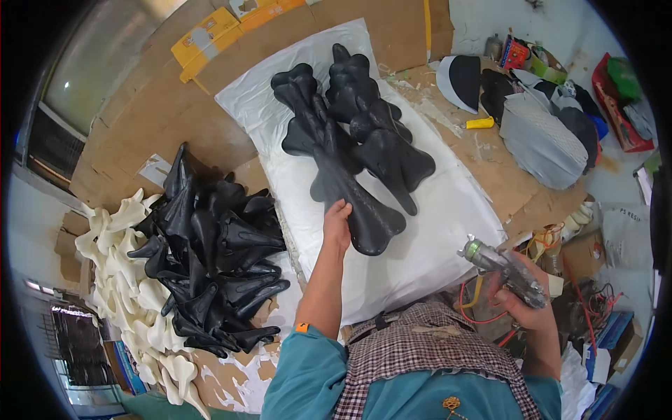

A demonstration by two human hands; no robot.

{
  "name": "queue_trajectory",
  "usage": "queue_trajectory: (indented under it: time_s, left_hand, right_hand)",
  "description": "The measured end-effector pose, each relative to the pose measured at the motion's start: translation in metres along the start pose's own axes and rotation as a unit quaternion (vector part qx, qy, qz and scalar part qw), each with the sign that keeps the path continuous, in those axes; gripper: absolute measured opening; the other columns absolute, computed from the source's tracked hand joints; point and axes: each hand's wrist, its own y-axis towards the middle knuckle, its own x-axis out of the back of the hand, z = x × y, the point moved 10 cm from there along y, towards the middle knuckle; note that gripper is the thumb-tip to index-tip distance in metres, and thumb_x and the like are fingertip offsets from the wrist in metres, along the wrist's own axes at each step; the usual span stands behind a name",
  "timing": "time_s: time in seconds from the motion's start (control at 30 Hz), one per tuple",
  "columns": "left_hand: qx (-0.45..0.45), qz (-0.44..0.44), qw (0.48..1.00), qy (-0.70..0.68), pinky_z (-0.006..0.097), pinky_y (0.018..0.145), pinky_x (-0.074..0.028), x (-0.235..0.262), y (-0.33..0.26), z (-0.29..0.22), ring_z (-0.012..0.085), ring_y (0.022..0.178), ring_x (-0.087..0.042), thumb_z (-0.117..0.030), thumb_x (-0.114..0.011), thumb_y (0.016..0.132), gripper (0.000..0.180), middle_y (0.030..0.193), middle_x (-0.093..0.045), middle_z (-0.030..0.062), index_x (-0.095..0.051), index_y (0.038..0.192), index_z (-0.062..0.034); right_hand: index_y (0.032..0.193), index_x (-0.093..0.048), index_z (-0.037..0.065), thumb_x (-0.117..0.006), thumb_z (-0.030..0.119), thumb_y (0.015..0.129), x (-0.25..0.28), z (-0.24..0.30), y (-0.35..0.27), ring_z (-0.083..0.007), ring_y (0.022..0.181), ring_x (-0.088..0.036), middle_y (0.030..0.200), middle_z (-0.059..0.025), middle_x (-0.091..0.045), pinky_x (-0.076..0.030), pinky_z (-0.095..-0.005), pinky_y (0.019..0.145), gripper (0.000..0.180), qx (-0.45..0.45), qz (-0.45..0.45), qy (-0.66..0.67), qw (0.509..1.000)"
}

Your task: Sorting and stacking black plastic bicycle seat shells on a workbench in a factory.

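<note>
The nearest black saddle cover [353, 203] lies at the front of an overlapping row on the white sheet [448, 210], so each stays reachable. The left hand [337, 225] rests flat-fingered against its edge, steadying it, gripping nothing. Right of the sheet, the right hand [521, 297] is closed around a glue gun [500, 269], nozzle aimed sheetward.

black saddle pile [213, 262] left of centre | white shell heap [122, 280] lower left | yellow boxes [206, 38] top left | grey covers [542, 136] upper right | yellow tube [480, 123] right of centre | red crate [619, 105] far right | cardboard-covered desk [175, 119]
</note>
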Motion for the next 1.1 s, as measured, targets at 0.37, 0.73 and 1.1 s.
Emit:
queue_trajectory:
  time_s: [0.37, 0.73, 1.1]
  left_hand:
    - [-0.077, -0.088, 0.993, -0.005, 0.033, 0.087, -0.044, 0.180, -0.064, -0.062, 0.0195, 0.092, -0.058, -0.004, -0.057, 0.077, 0.027, 0.096, -0.063, 0.0062, -0.057, 0.104, -0.0020]
    - [-0.078, -0.045, 0.993, -0.072, 0.034, 0.091, -0.042, 0.193, 0.006, -0.079, 0.0227, 0.097, -0.056, -0.005, -0.053, 0.075, 0.030, 0.102, -0.061, 0.0089, -0.055, 0.105, -0.0004]
    - [-0.026, -0.031, 0.996, 0.082, 0.029, 0.080, -0.039, 0.096, 0.101, -0.048, 0.0169, 0.083, -0.052, -0.002, -0.052, 0.068, 0.019, 0.085, -0.059, 0.0041, -0.055, 0.087, -0.0027]
  right_hand:
    - [0.125, -0.044, -0.001, -0.069, 0.009, 0.075, -0.039, -0.045, -0.019, -0.0097, 0.079, -0.055, 0.091, -0.0056, -0.059, -0.045, -0.0248, 0.071, 0.056, -0.058, 0.034, -0.114, 0.991]
    - [0.122, -0.046, -0.002, -0.069, 0.013, 0.076, -0.057, -0.011, 0.006, -0.0088, 0.076, -0.054, 0.083, -0.0021, -0.059, -0.045, -0.0229, 0.070, 0.054, -0.036, -0.049, -0.074, 0.995]
    - [0.119, -0.049, -0.004, -0.068, 0.013, 0.074, -0.032, 0.001, -0.024, -0.0122, 0.077, -0.057, 0.087, -0.0068, -0.062, -0.045, -0.0258, 0.073, 0.051, -0.127, -0.093, -0.195, 0.968]
